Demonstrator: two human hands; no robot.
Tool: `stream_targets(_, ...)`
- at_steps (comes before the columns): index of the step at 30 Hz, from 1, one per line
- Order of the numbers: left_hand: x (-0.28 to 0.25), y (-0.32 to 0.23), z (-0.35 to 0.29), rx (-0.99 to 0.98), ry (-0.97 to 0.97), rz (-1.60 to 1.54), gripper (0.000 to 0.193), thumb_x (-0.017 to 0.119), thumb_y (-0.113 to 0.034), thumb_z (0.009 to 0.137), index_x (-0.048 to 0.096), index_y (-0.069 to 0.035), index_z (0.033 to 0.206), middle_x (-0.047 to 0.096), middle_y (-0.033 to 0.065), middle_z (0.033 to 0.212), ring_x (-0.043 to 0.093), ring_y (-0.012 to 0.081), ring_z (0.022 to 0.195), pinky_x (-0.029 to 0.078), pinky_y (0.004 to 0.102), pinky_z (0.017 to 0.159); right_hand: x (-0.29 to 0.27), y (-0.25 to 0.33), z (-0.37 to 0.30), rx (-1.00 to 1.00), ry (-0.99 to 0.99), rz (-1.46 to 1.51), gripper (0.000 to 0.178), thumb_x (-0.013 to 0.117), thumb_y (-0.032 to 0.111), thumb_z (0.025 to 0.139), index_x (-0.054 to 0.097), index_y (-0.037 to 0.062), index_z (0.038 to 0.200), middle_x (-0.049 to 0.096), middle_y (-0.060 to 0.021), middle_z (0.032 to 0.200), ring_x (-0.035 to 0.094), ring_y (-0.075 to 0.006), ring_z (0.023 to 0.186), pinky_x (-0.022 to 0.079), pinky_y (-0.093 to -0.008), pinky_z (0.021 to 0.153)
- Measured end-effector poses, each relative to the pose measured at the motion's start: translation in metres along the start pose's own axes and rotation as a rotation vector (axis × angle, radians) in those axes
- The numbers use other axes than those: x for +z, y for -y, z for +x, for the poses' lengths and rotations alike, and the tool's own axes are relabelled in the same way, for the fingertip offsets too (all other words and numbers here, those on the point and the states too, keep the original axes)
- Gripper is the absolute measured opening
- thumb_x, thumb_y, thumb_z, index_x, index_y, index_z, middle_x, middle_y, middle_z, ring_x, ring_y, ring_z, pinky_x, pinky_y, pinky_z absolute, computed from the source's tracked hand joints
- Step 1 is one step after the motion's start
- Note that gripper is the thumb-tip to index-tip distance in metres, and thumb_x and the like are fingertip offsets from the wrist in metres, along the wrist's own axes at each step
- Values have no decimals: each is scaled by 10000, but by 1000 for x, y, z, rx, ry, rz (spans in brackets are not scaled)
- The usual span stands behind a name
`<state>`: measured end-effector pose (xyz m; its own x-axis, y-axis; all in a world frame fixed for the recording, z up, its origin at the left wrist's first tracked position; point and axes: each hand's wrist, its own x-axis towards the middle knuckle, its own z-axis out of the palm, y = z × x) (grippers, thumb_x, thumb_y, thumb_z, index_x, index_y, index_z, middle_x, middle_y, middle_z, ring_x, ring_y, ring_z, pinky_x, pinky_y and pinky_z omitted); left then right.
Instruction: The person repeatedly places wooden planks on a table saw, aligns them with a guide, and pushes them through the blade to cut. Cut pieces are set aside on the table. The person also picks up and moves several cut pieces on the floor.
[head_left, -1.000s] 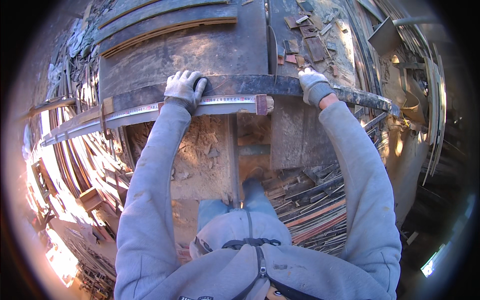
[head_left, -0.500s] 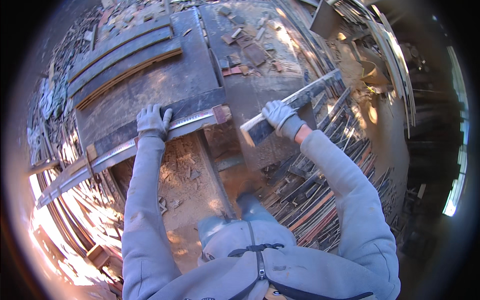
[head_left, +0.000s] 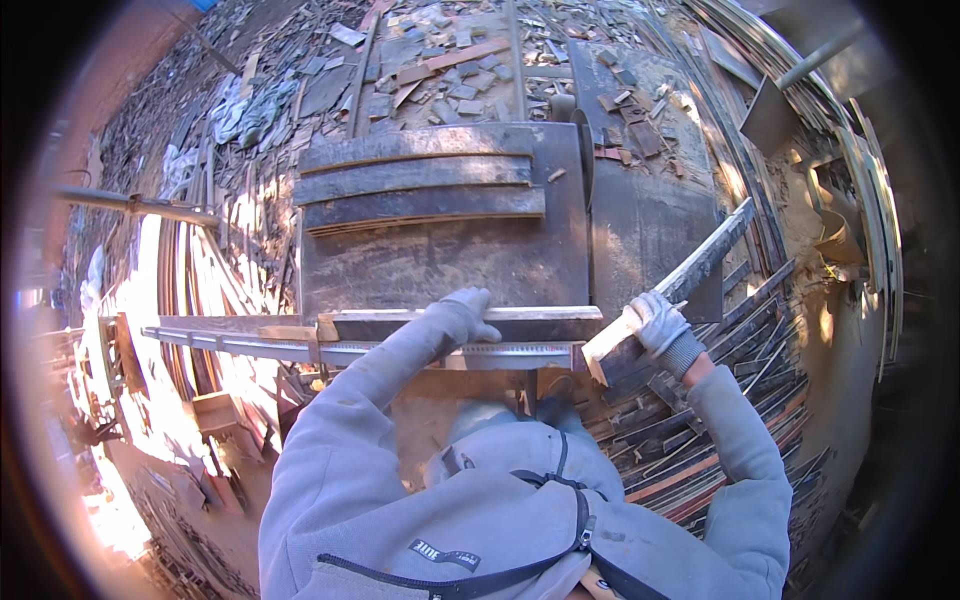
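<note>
Left arm: your grey-sleeved left arm reached forward and slightly left from the lower edge, elbow bent, ending at the near edge of the desk (head_left: 440, 262).
Left hand: your gloved left hand (head_left: 466, 312) lay palm down with fingers curled over the near plank (head_left: 520, 318), pressing on it rather than pinching it.
Right arm: your right arm came up along the right side, forearm angled up and inward toward the desk's near right corner.
Right hand: your gloved right hand (head_left: 657, 326) was closed around the offcut plank (head_left: 690, 280), gripping it close to its near, pale sawn end.
Offcut plank position: it sat off the right corner of the desk, its near end just beside the right end of the near plank, the rest rising over the scrap pile (head_left: 720, 440).
Offcut plank axis: its long axis ran diagonally, from lower left at your hand to upper right, pointing away from you.
Near plank axis: it lay across the desk's front edge, running left to right, with a metal rule (head_left: 300, 348) just below it running the same way.
Desk top: three dark curved boards (head_left: 420, 180) lay stacked side by side at the far left of the desk, also running left to right.
Saw blade: a blade (head_left: 584, 150) stood on edge in the desk's slot, to the right of the boards.
</note>
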<state>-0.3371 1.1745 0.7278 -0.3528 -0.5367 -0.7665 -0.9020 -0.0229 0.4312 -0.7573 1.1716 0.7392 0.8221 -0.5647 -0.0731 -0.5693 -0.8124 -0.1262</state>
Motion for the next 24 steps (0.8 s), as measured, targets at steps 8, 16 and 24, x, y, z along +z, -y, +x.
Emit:
stream_targets(8,-55,-8,-79,80,-119,26,634,884,-453,801,643,-22,1198,684,213,1189,674,383,1144,520,450,1032,-9,17,-12,-28,158,-41,191,585,209,940,701,98,1044,679,-112,1035,678,-288,1018,523,-429,946)
stream_targets(16,-97,29,-60,-84,-454,303,900,991,-444,648,642,-44,1375,637,223,1397,608,380,1298,482,455,1099,1,64,31,14,251,130,166,735,138,825,721,105,987,682,-113,981,677,-304,982,557,-436,843)
stream_targets(24,148,-66,-82,6,-454,-27,1064,970,-395,667,455,-108,1552,555,201,1480,538,398,1384,459,465,1169,11,145,82,-59,319,119,445,778,191,764,653,100,1182,654,-100,1111,644,-287,1087,509,-398,918)
